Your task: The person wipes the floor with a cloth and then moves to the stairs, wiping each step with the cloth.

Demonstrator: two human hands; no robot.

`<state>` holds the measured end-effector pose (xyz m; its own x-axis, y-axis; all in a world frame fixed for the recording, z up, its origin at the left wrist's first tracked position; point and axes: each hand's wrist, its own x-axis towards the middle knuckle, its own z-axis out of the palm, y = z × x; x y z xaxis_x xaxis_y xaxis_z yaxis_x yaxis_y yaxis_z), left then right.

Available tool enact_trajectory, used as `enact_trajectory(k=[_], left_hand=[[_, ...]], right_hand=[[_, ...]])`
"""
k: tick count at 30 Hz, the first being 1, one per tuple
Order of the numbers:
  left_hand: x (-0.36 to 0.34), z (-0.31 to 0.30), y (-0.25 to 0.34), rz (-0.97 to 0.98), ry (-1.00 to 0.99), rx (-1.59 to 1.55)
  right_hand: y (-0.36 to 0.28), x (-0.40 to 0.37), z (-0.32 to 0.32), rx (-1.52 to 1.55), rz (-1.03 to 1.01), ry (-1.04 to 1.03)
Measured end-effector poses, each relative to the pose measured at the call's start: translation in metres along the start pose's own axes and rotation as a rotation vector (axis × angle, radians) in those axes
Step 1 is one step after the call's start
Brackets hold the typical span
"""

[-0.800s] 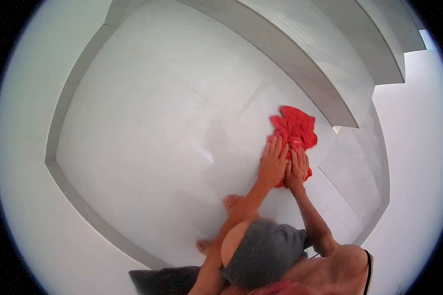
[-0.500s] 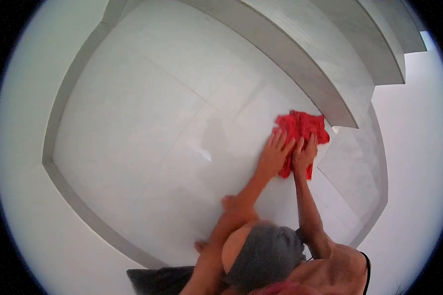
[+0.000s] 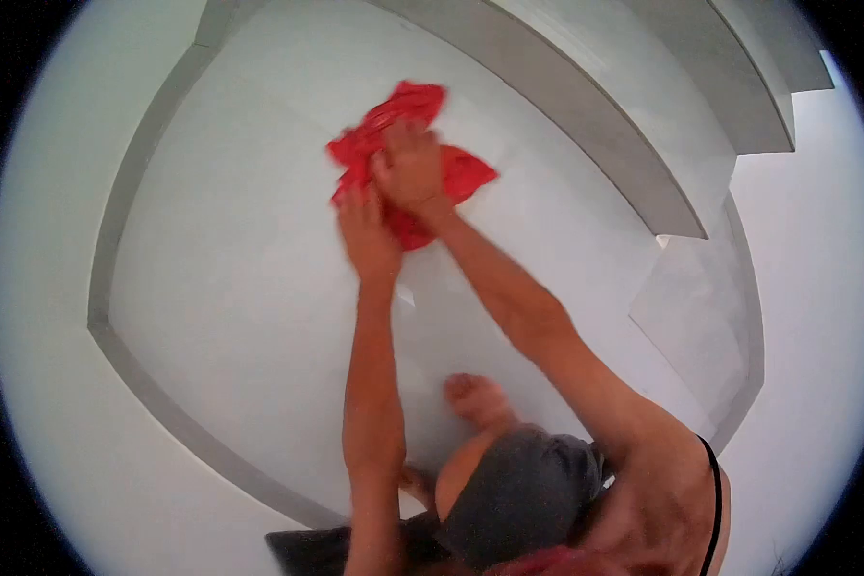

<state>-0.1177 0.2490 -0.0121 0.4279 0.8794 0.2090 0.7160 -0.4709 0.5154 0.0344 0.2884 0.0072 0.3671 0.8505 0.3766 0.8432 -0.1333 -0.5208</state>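
A red cloth (image 3: 389, 120) lies spread and crumpled on the pale tiled floor, towards its far side. My left hand (image 3: 367, 230) presses on the cloth's near left part, fingers stretched forward. Just ahead and to the right, my right hand (image 3: 413, 171) lies flat over the middle of the cloth, its fingers a little blurred. Both arms reach well out in front of me. Part of the cloth is hidden under the hands.
Grey stone steps (image 3: 586, 106) rise at the upper right. A grey skirting strip (image 3: 130, 202) runs along the white wall on the left. My bare foot (image 3: 475, 396) and my knee under dark grey fabric (image 3: 523, 490) are close below.
Both hands have slid the red cloth from beside the lowest step on the right across the floor, to the left and farther away. The cloth's folds have changed shape.
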Motion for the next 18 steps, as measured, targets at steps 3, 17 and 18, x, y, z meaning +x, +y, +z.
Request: enact_trajectory(k=[3, 17, 18], left_hand=[[-0.052, -0.053, -0.04, -0.18, 0.031, 0.096], [-0.153, -0.015, 0.02, -0.249, 0.082, -0.009], [-0.156, -0.007, 0.043, -0.289, 0.004, -0.094]], right_hand=[[-0.079, -0.04, 0.045, 0.026, -0.205, -0.123], [-0.062, -0.116, -0.064, -0.053, -0.12, -0.508], [-0.051, -0.118, -0.084, -0.118, -0.004, -0.557]])
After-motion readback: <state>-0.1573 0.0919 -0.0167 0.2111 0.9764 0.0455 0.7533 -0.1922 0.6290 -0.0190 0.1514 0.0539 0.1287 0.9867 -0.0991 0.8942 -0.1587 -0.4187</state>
